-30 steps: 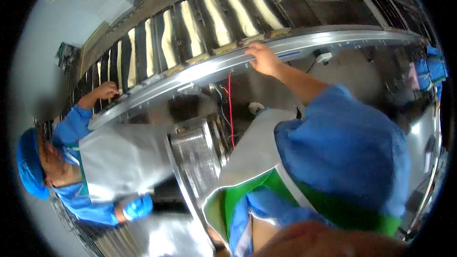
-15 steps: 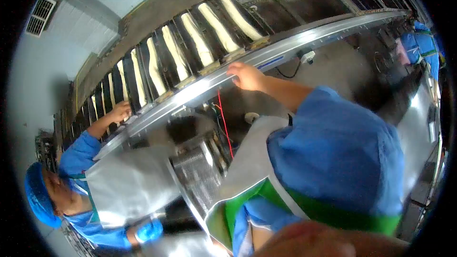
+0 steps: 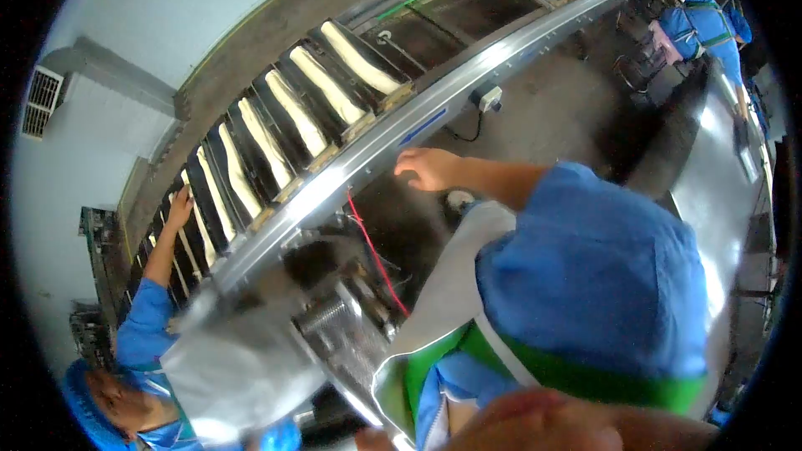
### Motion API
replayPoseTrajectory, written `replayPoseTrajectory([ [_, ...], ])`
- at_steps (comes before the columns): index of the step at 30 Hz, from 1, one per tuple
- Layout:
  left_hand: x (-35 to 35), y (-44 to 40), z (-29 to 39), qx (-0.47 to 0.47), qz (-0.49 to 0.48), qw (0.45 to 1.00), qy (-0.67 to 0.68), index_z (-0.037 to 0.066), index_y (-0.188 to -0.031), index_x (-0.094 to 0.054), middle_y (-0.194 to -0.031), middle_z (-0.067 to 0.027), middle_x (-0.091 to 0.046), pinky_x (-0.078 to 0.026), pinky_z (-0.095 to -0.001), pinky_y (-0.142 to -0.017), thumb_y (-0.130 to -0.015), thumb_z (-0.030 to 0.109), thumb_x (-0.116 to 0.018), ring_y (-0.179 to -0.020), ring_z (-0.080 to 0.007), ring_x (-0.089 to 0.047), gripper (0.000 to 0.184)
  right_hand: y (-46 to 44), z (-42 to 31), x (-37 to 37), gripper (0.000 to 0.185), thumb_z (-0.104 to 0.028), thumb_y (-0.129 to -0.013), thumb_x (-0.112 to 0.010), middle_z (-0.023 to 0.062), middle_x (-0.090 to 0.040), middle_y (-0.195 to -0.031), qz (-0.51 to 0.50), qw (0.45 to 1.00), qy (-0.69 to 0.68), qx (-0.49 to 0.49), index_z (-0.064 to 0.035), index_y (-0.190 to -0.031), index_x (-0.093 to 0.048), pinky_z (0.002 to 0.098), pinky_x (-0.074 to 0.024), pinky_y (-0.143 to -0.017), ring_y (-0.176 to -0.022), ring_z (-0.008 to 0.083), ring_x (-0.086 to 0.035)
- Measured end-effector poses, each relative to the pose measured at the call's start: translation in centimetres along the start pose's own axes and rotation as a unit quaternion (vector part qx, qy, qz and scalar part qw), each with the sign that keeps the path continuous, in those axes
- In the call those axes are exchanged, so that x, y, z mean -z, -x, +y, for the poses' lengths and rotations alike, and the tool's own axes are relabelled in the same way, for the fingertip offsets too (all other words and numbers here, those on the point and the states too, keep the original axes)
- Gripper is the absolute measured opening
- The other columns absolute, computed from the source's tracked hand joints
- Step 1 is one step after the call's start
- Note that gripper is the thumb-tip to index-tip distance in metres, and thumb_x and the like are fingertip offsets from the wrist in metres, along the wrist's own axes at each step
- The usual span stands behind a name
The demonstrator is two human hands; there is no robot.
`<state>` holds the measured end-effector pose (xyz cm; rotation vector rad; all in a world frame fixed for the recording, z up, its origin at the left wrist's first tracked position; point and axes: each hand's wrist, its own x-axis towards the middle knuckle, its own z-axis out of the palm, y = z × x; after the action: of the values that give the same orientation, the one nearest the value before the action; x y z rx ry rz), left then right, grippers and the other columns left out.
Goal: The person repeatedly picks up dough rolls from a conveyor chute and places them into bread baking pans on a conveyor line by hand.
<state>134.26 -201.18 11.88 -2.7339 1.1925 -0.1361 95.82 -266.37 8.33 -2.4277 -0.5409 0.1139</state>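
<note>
My right hand [image 3: 424,169] hovers just off the near side of the metal rail [image 3: 342,169], its fingers loosely bent and apart, holding nothing. Beyond the rail lies a row of dark, narrow trays [image 3: 380,65], each with a long pale strip that looks like dough [image 3: 357,57]. A co-worker at the left reaches a hand [image 3: 180,207] over the strips farther along the row; whether it grips one I cannot tell. My left hand does not show clearly; a blurred skin-coloured patch [image 3: 373,440] at the bottom edge cannot be identified.
A red cord [image 3: 372,250] hangs below the rail, beside a perforated metal part [image 3: 338,330]. A small white box [image 3: 487,98] with a cable is fixed under the rail. Another person [image 3: 702,25] bends near a metal table [image 3: 710,192] at the right.
My right hand has come away from the rail's edge. The co-worker's hand has reached farther over the strips. The view has shifted, and the trays appear farther left and lower.
</note>
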Motion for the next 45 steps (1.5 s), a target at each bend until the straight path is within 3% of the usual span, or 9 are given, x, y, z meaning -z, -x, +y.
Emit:
replayPoseTrajectory([
  [4, 2.1, 1.3, 2.9, 0.155, 0.123, 0.978, 0.059, 0.002, -0.103, -0.055, -0.105, -0.0191, -0.054, -0.038, -0.0485, -0.096, -0.084, 0.03, -0.052, -0.101, -0.034, -0.053, 0.034, -2.5, -2.2, 0.4, 0.039, -0.023, -0.077, -0.069, 0.0123, -0.056, -0.117, -0.103, 0.993, -0.063, 0.012, -0.0128, -0.113, -0.058, 0.042, -0.0449, -0.091, -0.109, 0.0327, -0.054],
  [12, 21.8, 5.3, 24.4, 0.411, 0.42, 0.752, 0.3, 0.003, -0.112, -0.051, -0.11, -0.0202, -0.054, -0.04, -0.0464, -0.096, -0.082, 0.029, -0.055, -0.106, -0.0339, -0.052, 0.04, -9.7, -7.5, -1.3, 0.079, -0.028, -0.061, -0.084, 0.0175, -0.05, -0.125, -0.15, 0.852, -0.24, 0.441, -0.0056, -0.127, -0.048, 0.0405, -0.0419, -0.097, -0.118, 0.034, -0.047],
  [17, 34.9, 0.7, 39.4, 0.286, 0.536, 0.677, 0.415, 0.003, -0.117, -0.049, -0.113, -0.0209, -0.054, -0.041, -0.045, -0.096, -0.08, 0.028, -0.057, -0.109, -0.0339, -0.052, 0.045, -11.5, -8.6, 9.8, 0.104, -0.035, -0.051, -0.087, 0.017, -0.035, -0.142, 0.075, 0.899, -0.196, 0.384, -0.0125, -0.139, -0.036, 0.0494, -0.0297, -0.106, -0.132, 0.0363, -0.033],
  [21, 40.5, -7.3, 47.2, 0.132, 0.491, 0.689, 0.516, 0.003, -0.122, -0.047, -0.115, -0.0214, -0.054, -0.042, -0.044, -0.096, -0.079, 0.028, -0.058, -0.112, -0.0339, -0.051, 0.05, -14.8, -1.7, 18.7, 0.054, -0.026, -0.065, -0.076, 0.0129, -0.055, -0.123, 0.309, 0.88, -0.163, 0.321, -0.0105, -0.114, -0.06, 0.044, -0.0431, -0.092, -0.111, 0.0314, -0.053],
  [32, 37.5, -51.3, 55.0, -0.075, 0.241, 0.6, 0.76, 0.0, -0.117, -0.052, -0.1, -0.0125, -0.063, -0.052, -0.0399, -0.078, -0.081, 0.01, -0.066, -0.092, -0.0285, -0.063, 0.04, -0.2, 24.0, 35.9, 0.045, -0.017, -0.073, -0.074, 0.0155, -0.064, -0.104, 0.38, 0.915, 0.074, -0.116, -0.0073, -0.114, -0.057, 0.0367, -0.0498, -0.082, -0.096, 0.0309, -0.063],
  [34, 33.8, -60.7, 53.9, -0.022, 0.117, 0.478, 0.87, 0.007, -0.113, -0.057, -0.114, -0.009, -0.059, -0.039, -0.0483, -0.094, -0.085, 0.01, -0.06, -0.109, -0.0233, -0.053, 0.028, 0.0, 26.9, 37.7, 0.04, -0.018, -0.076, -0.074, 0.0171, -0.064, -0.1, 0.375, 0.912, 0.044, -0.161, -0.0064, -0.11, -0.057, 0.0373, -0.048, -0.081, -0.094, 0.0331, -0.062],
  [36, 30.5, -63.1, 55.1, 0.099, 0.11, 0.473, 0.869, 0.022, -0.148, -0.023, -0.155, -0.0097, -0.012, -0.015, -0.0528, -0.113, -0.079, 0.034, -0.07, -0.142, -0.0341, -0.009, 0.084, -0.8, 31.5, 37.2, 0.04, -0.023, -0.077, -0.07, 0.0209, -0.065, -0.095, 0.349, 0.912, 0.065, -0.206, -0.0065, -0.112, -0.056, 0.0434, -0.0511, -0.077, -0.089, 0.0386, -0.063],
  [38, 28.6, -60.6, 55.8, 0.232, 0.202, 0.522, 0.795, 0.007, -0.128, -0.05, -0.13, -0.009, -0.051, -0.036, -0.0473, -0.099, -0.085, 0.019, -0.062, -0.12, -0.0238, -0.046, 0.045, -1.9, 35.2, 35.8, 0.04, -0.023, -0.08, -0.064, 0.0222, -0.065, -0.096, 0.282, 0.92, 0.077, -0.26, -0.0055, -0.114, -0.054, 0.0449, -0.051, -0.078, -0.089, 0.0399, -0.063],
  [45, 14.3, -39.9, 45.1, 0.389, 0.144, 0.575, 0.705, 0.006, -0.13, -0.048, -0.134, -0.0083, -0.047, -0.033, -0.0432, -0.104, -0.087, 0.022, -0.061, -0.125, -0.0228, -0.043, 0.048, -6.7, 36.0, 29.4, 0.049, -0.028, -0.084, -0.056, 0.0242, -0.058, -0.115, 0.02, 0.97, 0.115, -0.213, -0.002, -0.125, -0.05, 0.0445, -0.0453, -0.09, -0.104, 0.04, -0.057],
])
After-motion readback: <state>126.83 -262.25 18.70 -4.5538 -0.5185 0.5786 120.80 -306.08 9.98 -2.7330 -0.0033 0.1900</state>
